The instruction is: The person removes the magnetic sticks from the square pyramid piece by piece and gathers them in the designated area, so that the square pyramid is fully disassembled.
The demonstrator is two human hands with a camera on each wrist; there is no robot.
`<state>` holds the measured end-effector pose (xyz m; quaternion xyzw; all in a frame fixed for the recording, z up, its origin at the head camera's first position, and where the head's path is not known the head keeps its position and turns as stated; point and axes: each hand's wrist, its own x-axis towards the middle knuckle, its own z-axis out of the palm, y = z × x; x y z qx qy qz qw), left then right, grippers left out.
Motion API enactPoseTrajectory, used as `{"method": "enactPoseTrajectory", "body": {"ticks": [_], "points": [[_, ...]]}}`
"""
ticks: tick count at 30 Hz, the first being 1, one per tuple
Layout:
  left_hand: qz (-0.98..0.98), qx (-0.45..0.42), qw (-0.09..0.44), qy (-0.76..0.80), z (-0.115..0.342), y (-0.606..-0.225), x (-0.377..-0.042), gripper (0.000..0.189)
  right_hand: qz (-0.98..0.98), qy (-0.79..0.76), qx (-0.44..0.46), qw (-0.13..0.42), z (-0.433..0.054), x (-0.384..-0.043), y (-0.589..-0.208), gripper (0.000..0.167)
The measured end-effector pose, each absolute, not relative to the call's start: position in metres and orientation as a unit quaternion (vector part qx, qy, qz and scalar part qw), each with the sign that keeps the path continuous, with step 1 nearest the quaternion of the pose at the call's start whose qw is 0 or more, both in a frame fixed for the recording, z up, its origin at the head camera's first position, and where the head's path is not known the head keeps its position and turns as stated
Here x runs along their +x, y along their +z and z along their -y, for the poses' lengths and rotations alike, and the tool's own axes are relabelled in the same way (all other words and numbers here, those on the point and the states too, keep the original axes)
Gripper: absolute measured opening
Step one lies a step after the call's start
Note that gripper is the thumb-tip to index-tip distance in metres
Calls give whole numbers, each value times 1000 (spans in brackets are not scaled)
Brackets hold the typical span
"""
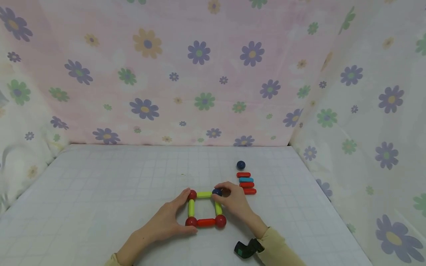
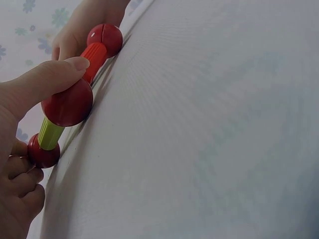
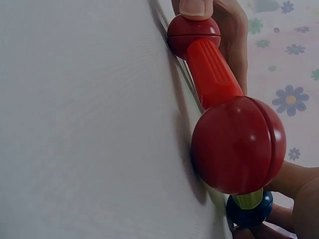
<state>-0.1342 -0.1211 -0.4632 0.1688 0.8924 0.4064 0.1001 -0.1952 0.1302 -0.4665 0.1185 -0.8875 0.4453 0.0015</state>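
Square frame [image 1: 206,222] mid-surface [image 1: 100,199], left hand [image 1: 166,220] part-spread, gripping its 9 o'clock side, right hand [image 1: 235,202] pinching blue corner ball [image 1: 217,191] at 1 o'clock, loose rods [image 1: 247,184] at 2, far edge [image 1: 166,145] well apart, room towards 9.

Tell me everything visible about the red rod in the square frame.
The red rod is short, bright and plastic-looking, with lengthwise grooves. It lies along the near side of the square frame, its ends meeting the near-left red ball and the near-right red ball. The left hand has its thumb by the rod's left end; contact with hand or tabletop is unclear.
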Motion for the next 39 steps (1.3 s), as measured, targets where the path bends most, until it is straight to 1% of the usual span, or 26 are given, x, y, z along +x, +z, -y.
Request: {"method": "enactPoseTrajectory", "body": {"ticks": [6,24,27,31,39], "points": [[-893,170,98,405,121,-463,-134,113,885,450,116,4,-130,-195,-467,28],[-892,164,104,408,121,-461,-134,112,881,458,110,48,-131,-198,-470,24],[-893,163,104,406,121,-461,-134,113,885,453,103,35,-134,-199,-469,26],[-893,166,103,406,120,-460,-134,113,886,451,103,0,-139,-201,-466,30],[-894,157,110,406,121,-460,-135,113,882,439,164,-56,-155,-205,-466,31]]}}
